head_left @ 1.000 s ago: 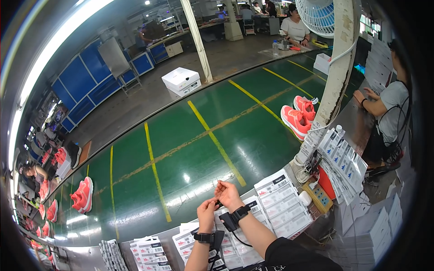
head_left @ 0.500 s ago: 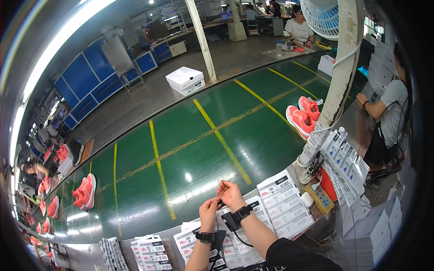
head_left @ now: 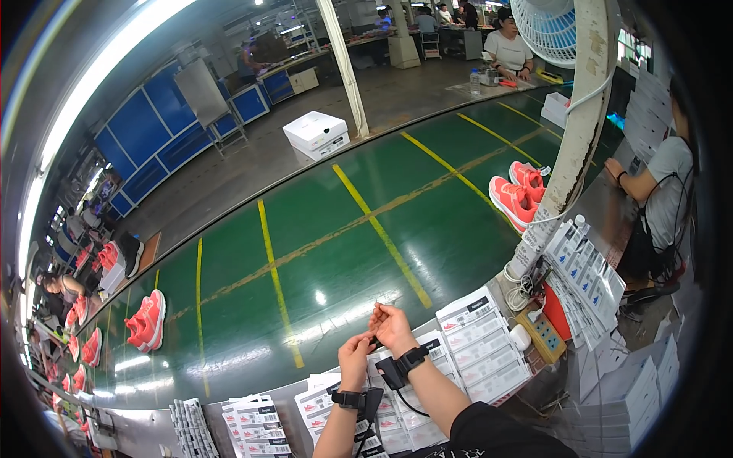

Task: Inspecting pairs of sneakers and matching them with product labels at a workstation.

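At lower centre, the left hand (head_left: 353,362) and right hand (head_left: 392,331) meet, fingers curled (whether pinching anything, I cannot tell); printed cards (head_left: 477,341) overlap along the frame's lower edge, presumably fanned so each shows.

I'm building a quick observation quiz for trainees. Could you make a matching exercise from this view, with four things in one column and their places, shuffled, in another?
Things
1. White cardboard shoebox
2. Round blue-and-white caged fan
3. Yellow power strip with blue sockets
4. The person's bare hands, left hand and right hand

Places
A. Close together at the picture's lower middle
B. By the foot of the chipped, off-white pillar
C. At the far edge of the green conveyor belt
D. At the picture's top, beside the pillar

Pairs: 1-C, 2-D, 3-B, 4-A
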A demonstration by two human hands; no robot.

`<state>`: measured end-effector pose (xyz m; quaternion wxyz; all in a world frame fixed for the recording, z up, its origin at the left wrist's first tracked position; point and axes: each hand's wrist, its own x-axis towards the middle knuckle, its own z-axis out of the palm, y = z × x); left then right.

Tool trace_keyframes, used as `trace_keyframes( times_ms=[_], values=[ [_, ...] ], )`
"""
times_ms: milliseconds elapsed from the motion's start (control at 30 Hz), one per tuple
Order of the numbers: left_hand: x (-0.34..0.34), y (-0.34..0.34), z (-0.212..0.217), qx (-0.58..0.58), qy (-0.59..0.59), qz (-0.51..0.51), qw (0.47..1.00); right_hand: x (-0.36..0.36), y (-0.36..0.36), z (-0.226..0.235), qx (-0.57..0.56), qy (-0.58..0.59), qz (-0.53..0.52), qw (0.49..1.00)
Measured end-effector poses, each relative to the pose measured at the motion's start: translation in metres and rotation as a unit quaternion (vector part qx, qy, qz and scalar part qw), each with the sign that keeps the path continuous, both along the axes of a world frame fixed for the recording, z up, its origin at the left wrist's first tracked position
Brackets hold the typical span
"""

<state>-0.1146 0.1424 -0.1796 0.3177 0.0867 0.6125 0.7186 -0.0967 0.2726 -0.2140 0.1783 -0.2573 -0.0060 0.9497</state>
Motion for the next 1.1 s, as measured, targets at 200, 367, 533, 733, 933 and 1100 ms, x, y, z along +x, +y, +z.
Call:
trace_keyframes(
  times_ms=[200,367,533,733,933,1100],
  values=[
    [-0.0011,-0.0019,-0.0028,0.002,-0.001,0.000,1.000,-0.0005,-0.0012,0.0006,-0.003,0.003,0.001,1.000],
    [0.0003,-0.0010,-0.0008,0.001,0.010,0.002,1.000,0.0005,-0.0008,0.0034,-0.005,0.006,-0.001,1.000],
    [0.0007,0.0000,0.0010,0.000,0.009,0.003,1.000,0.0006,0.0000,0.0061,0.003,-0.010,-0.003,1.000],
    [-0.0002,-0.0015,-0.0025,0.005,0.002,0.001,1.000,0.0004,-0.0005,0.0056,0.008,-0.009,0.002,1.000],
    [0.0002,-0.0006,-0.0006,0.013,0.008,0.001,1.000,0.0002,0.0004,0.0059,0.009,-0.011,0.004,1.000],
    [-0.0001,-0.0012,-0.0034,0.011,0.000,-0.006,1.000,0.0006,0.0000,0.0074,0.009,-0.018,0.004,1.000]
  ],
)
